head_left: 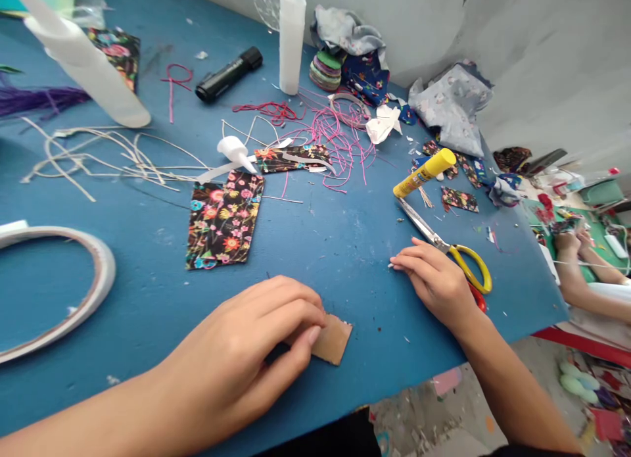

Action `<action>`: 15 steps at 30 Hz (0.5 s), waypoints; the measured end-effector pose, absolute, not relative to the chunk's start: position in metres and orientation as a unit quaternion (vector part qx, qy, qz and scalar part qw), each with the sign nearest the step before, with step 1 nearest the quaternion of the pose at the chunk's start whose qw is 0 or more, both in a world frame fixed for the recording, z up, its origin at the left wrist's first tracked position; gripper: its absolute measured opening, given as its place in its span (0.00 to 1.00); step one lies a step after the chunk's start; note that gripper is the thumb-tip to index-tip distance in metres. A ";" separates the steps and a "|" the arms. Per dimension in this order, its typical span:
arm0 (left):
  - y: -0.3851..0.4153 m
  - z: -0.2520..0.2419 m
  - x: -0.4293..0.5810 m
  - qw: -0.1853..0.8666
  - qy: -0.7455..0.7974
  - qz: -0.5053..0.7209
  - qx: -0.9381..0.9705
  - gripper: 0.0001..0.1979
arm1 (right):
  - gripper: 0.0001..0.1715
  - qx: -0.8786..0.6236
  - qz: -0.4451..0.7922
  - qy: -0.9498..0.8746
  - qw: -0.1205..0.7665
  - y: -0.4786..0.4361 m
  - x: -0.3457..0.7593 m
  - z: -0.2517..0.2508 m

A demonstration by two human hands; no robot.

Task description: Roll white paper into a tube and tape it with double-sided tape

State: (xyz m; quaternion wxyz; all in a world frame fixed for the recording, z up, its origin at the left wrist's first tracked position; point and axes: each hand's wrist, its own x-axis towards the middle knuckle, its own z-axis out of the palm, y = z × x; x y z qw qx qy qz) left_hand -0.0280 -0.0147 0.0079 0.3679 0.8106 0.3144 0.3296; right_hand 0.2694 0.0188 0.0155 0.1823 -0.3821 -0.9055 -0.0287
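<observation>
My left hand is closed on a small piece of brown cardboard near the table's front edge; the fingers cover its left part. My right hand rests on the table to the right, fingertips pinched, with a tiny white scrap showing at their tips. Beside and partly under this hand lie scissors with yellow and red handles. A yellow glue stick stands just beyond the scissors' tip. Further left, pieces of black floral fabric lie flat, with a white nozzle cap above them.
A roll of tape lies at the left edge. Behind are white cords, pink string, a black marker, a white cylinder and crumpled fabric. At far right, another person's arms work at a green surface.
</observation>
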 end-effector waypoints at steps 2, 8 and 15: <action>-0.015 0.008 -0.028 0.366 0.314 0.332 0.811 0.08 | 0.11 -0.387 -0.037 -0.902 0.186 0.019 0.269 0.015; -0.015 0.009 -0.028 0.366 0.314 0.333 0.811 0.08 | 0.09 -0.389 -0.026 -0.902 0.184 0.020 0.270 0.016; -0.015 0.007 -0.029 0.366 0.312 0.332 0.811 0.08 | 0.13 -0.360 -0.004 -0.916 0.177 0.022 0.271 0.022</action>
